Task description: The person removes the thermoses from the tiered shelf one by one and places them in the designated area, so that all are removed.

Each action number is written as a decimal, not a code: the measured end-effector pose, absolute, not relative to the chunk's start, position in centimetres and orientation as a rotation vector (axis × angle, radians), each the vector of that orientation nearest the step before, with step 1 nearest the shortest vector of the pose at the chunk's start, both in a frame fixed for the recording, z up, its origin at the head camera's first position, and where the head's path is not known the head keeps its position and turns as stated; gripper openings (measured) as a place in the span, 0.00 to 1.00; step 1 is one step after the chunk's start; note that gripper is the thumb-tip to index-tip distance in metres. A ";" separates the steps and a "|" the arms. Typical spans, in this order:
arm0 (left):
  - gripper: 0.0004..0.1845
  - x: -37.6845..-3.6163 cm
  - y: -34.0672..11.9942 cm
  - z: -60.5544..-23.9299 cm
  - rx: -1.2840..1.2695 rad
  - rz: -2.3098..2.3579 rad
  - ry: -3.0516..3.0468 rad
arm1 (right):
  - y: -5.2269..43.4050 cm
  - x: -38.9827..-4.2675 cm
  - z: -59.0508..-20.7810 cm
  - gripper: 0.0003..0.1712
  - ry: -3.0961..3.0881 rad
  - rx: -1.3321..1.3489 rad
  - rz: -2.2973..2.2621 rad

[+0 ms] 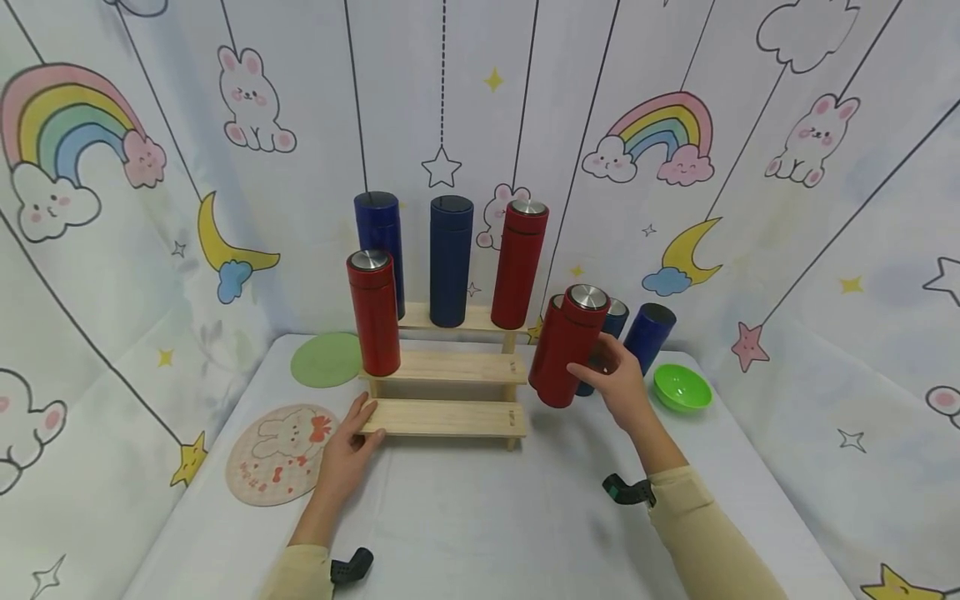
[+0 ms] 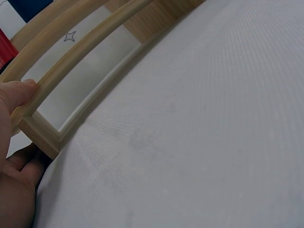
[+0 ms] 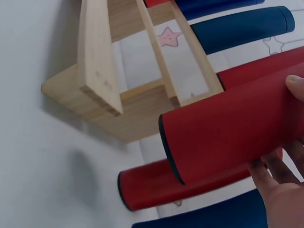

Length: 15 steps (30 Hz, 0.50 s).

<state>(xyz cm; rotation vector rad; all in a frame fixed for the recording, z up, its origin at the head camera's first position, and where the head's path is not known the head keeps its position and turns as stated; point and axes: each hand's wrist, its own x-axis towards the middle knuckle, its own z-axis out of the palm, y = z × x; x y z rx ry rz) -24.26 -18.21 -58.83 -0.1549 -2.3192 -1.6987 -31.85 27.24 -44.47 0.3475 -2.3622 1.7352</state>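
The right hand (image 1: 618, 383) curls its fingers and thumb round a red cylindrical flask with a silver metal lid (image 1: 567, 346), holding it tilted and lifted off the white cloth-covered desk (image 1: 487, 517), just to the right of a three-step stand of pale wood (image 1: 450, 367); in the right wrist view the flask's dark-rimmed base (image 3: 168, 149) hangs clear of the desk beside the stand's end. A second red flask (image 1: 546, 333) stands close behind the held one, and two dark blue cylindrical flasks (image 1: 648, 333) stand just behind the hand. The left hand (image 1: 352, 442) rests on the left end of the stand's lowest step, thumb pressed on the top of the board and the other fingers laid loosely at its corner, gripping nothing else. On the middle step, at its left end, a red flask with a silver lid (image 1: 373, 312) stands upright. The top step carries two dark blue flasks (image 1: 452, 260) and, at its right end, another red flask with a silver lid (image 1: 519, 262), all upright. A flat green round mat (image 1: 326, 360) lies left of the stand, a round pink-rimmed mat with a rabbit drawing (image 1: 277, 454) lies near the left hand, and a bright green bowl (image 1: 681, 388) sits right of the right hand.
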 end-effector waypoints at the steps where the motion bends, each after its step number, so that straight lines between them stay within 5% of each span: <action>1: 0.32 -24.3 -18.2 -58.9 -0.154 -1.701 -2.319 | 27.4 -31.9 -44.7 0.41 -2.364 0.338 1.740; 15: 0.32 -24.3 -18.2 -58.7 -0.132 -1.738 -2.321 | 28.1 -31.8 -47.8 0.44 -2.369 0.269 1.781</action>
